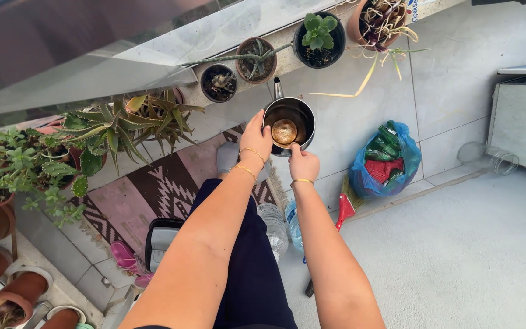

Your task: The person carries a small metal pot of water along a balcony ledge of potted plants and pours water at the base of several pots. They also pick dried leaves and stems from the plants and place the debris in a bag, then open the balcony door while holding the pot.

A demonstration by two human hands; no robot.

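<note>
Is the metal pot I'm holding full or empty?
Not empty: the metal pot, held upright by the left hand and right hand, shows a shiny liquid surface low inside. What the liquid is cannot be told.

Daylight is falling on a grey tiled floor; a patterned rug is lying by potted plants; a blue bag is leaning against the wall.

A silver pot, a blue bag, and a brown-and-pink zigzag rug.
</note>
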